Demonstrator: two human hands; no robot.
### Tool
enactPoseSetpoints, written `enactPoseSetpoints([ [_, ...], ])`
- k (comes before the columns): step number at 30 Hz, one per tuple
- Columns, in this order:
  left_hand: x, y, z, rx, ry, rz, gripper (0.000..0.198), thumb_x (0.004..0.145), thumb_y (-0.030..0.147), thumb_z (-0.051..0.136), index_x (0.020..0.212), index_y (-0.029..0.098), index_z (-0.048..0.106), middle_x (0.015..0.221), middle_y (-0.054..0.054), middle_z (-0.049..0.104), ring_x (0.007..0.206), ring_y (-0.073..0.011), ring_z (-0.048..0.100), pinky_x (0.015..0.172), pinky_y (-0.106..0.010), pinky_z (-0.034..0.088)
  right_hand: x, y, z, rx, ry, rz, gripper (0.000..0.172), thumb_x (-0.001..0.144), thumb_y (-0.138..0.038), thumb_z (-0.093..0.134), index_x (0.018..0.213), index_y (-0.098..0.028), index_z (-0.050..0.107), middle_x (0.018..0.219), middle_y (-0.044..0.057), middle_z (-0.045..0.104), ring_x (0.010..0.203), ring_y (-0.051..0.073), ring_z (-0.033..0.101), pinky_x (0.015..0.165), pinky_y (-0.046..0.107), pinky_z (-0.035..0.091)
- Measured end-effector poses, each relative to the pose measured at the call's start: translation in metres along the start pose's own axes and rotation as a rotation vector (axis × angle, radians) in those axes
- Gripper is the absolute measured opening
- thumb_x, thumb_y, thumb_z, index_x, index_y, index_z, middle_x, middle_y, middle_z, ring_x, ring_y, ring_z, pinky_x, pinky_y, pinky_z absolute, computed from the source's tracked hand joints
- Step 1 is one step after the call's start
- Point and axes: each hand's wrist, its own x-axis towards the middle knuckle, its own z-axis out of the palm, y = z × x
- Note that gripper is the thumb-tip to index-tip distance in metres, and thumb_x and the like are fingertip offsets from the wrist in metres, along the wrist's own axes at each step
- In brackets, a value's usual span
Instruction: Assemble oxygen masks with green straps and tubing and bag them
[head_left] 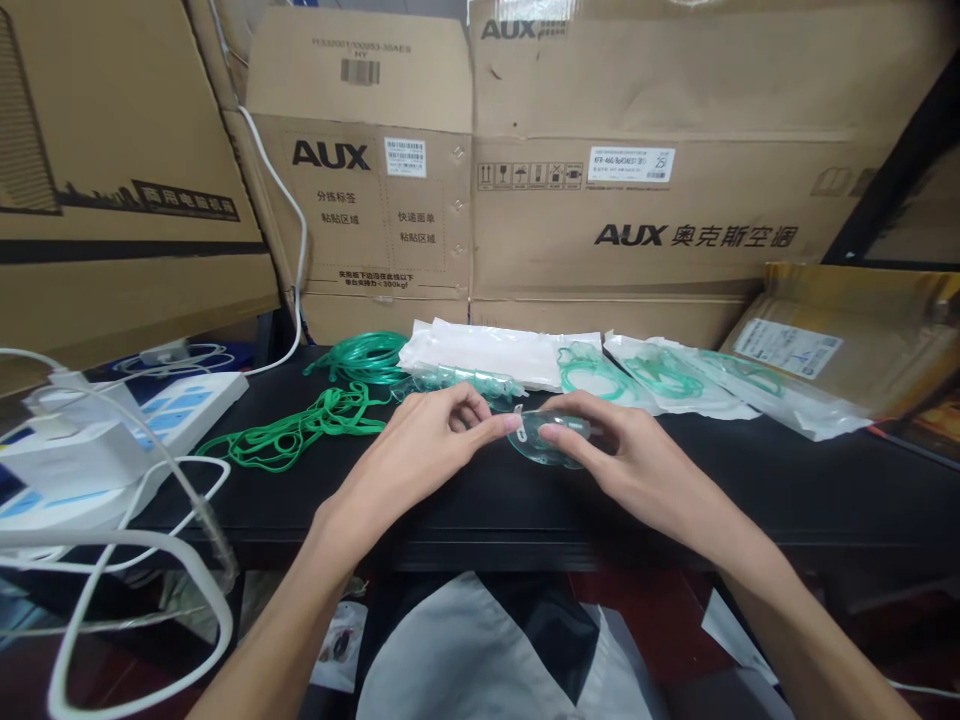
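A clear green-tinted oxygen mask (536, 445) is held between both hands above the front part of the black table. My right hand (619, 440) is closed around its right side, thumb on top. The thumb and forefinger of my left hand (457, 425) pinch the mask's left end, by a small pale metal strip (520, 424). Behind my left hand lie several clear plastic pieces (457, 378) in a row. To the left are a bundle of green elastic straps (300, 430) and a coil of green tubing (364, 355).
White packets (499, 352) lie at the back, with bagged green tubing (664, 375) to their right. A white power strip (187, 405) with plugs and looping white cables (142, 540) takes up the left. Large cardboard boxes (615, 210) stand behind; a taped parcel (847, 320) sits at right.
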Motion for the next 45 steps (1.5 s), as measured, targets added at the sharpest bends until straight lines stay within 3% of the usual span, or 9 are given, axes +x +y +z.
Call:
enactPoseSetpoints([
  [5,0.000,0.006,0.000,-0.099,-0.031,0.016,0.046,0.093,0.060,0.055,0.077,0.022,0.074,0.072,0.002,0.068,0.072,-0.0175,0.062,0.066,-0.025,0.040,-0.002,-0.005,0.001,0.032,0.101,-0.026,0.028,0.095,-0.050,0.061,0.110,-0.028,0.068,0.106,0.002,0.073,0.090,0.022,0.066,0.084,0.034,0.048],
  [10,0.003,0.013,0.012,-0.305,-0.022,-0.028,0.048,0.094,0.063,0.053,0.083,0.020,0.073,0.071,0.002,0.061,0.063,-0.0131,0.050,0.056,-0.025,0.033,-0.004,-0.010,0.005,0.028,0.139,-0.082,0.022,0.095,-0.045,0.064,0.107,-0.027,0.068,0.102,0.001,0.072,0.085,0.020,0.065,0.083,0.032,0.050],
  [16,0.004,0.020,0.027,-0.476,0.110,0.014,0.041,0.097,0.056,0.054,0.087,0.020,0.070,0.069,0.002,0.058,0.058,-0.0113,0.044,0.055,-0.024,0.032,-0.003,-0.012,0.016,0.031,0.260,-0.160,0.021,0.090,-0.038,0.072,0.107,-0.027,0.066,0.104,0.003,0.072,0.092,0.022,0.066,0.087,0.034,0.051],
  [19,0.004,0.021,0.027,-0.503,0.151,0.075,0.039,0.097,0.055,0.056,0.088,0.020,0.070,0.070,0.002,0.058,0.058,-0.0106,0.044,0.055,-0.024,0.034,-0.002,-0.012,0.015,0.269,0.252,-0.096,0.027,0.086,-0.043,0.076,0.105,-0.028,0.066,0.111,0.003,0.071,0.103,0.024,0.067,0.090,0.034,0.053],
  [22,0.003,0.021,0.025,-0.536,0.145,0.112,0.037,0.096,0.054,0.058,0.088,0.020,0.070,0.064,0.003,0.052,0.055,-0.0100,0.044,0.053,-0.023,0.035,-0.001,-0.011,0.011,0.508,0.169,0.032,0.034,0.093,-0.054,0.063,0.116,-0.029,0.066,0.116,0.004,0.072,0.112,0.025,0.067,0.093,0.036,0.054],
  [24,0.003,0.021,0.025,-0.531,0.145,0.122,0.036,0.095,0.053,0.059,0.089,0.019,0.070,0.062,0.004,0.051,0.052,-0.0092,0.044,0.052,-0.023,0.035,0.000,-0.011,0.009,0.592,0.105,0.094,0.039,0.098,-0.056,0.054,0.122,-0.028,0.067,0.118,0.005,0.073,0.115,0.025,0.066,0.096,0.038,0.051],
  [27,0.003,0.021,0.026,-0.514,0.171,0.137,0.034,0.096,0.051,0.060,0.091,0.019,0.071,0.061,0.004,0.054,0.051,-0.0084,0.046,0.053,-0.023,0.038,0.000,-0.011,0.009,0.657,0.062,0.131,0.037,0.097,-0.052,0.058,0.120,-0.026,0.072,0.123,0.006,0.073,0.119,0.025,0.063,0.102,0.039,0.047],
  [38,0.003,0.018,0.022,-0.527,0.110,0.157,0.027,0.091,0.045,0.069,0.097,0.020,0.078,0.066,0.003,0.059,0.054,-0.0088,0.049,0.058,-0.022,0.043,-0.001,-0.011,0.005,0.849,0.117,0.181,0.024,0.084,-0.039,0.079,0.101,-0.023,0.079,0.102,0.006,0.076,0.093,0.021,0.067,0.077,0.031,0.052],
  [45,0.000,0.023,0.023,-0.539,0.139,0.162,0.028,0.088,0.044,0.073,0.101,0.020,0.080,0.071,0.002,0.064,0.051,-0.0066,0.048,0.054,-0.021,0.043,-0.003,-0.014,0.006,0.880,0.226,0.162,0.020,0.081,-0.034,0.083,0.097,-0.023,0.080,0.100,0.004,0.077,0.098,0.022,0.068,0.082,0.031,0.052],
])
